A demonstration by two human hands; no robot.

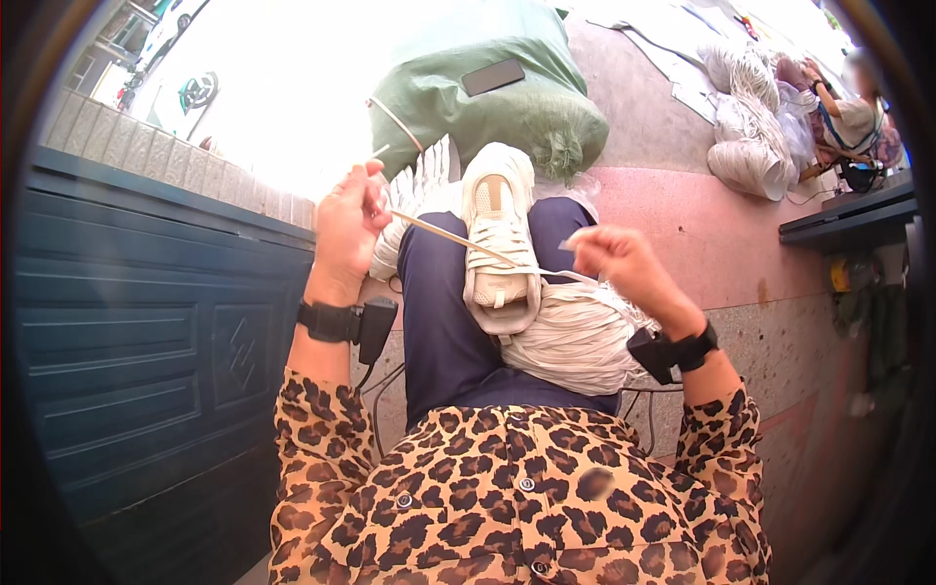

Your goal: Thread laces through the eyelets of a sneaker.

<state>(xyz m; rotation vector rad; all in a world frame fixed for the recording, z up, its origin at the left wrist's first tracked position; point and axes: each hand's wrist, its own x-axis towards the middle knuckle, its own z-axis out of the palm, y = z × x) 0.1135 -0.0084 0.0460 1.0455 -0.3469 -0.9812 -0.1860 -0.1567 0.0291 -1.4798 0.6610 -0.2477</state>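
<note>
A cream sneaker rests on my lap, toe pointing away from me, its laces crossing the tongue. My left hand is raised to the left of the shoe, fingers closed on a shoelace pulled taut from the shoe's upper eyelets. A pale tip pokes out above those fingers. On the other side, my right hand is pinched around the lace's other stretch, which runs from the shoe towards it; a small pale end shows at the fingertips. Under and beside the shoe lies a thick bundle of white laces.
Beyond my knees stands a stuffed green sack with a dark phone on top. More white strands lie by my left knee. A dark blue panelled door is at left. Far right, a person sits near white bundles.
</note>
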